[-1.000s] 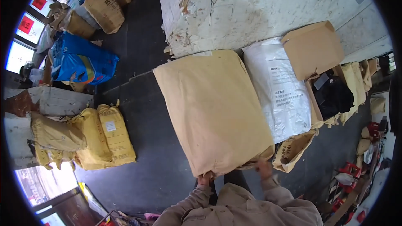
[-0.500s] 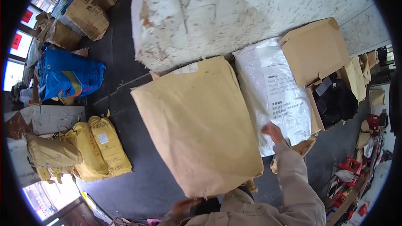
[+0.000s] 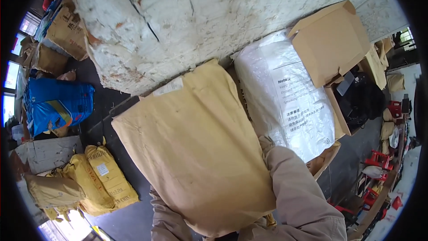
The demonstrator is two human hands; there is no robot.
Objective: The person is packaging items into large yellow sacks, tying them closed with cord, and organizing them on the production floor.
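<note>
A large brown paper sack [image 3: 191, 151] fills the middle of the view, its lower end close against my body. My right arm reaches along its right side. What shows of my right hand [image 3: 266, 143] is at the sack's right edge, with the fingers hidden. From the lower left my left forearm [image 3: 166, 219] goes in behind the sack's left edge, which covers my left hand. Right of the brown sack lies a white plastic-wrapped sack [image 3: 290, 98] with printing. Beside that stands an open cardboard box [image 3: 332, 47] with black items [image 3: 363, 100] inside.
A worn whitish wall or panel [image 3: 178, 18] rises just beyond the sacks. Over the dark floor to the left are a blue bag [image 3: 60, 102], yellow woven sacks [image 3: 107, 174] and cardboard boxes [image 3: 67, 31]. Red stools [image 3: 379, 159] stand far right.
My right hand has left the white sack for the brown sack's right edge. My left hand has moved behind the brown sack's left side. The view has shifted closer to the wall.
</note>
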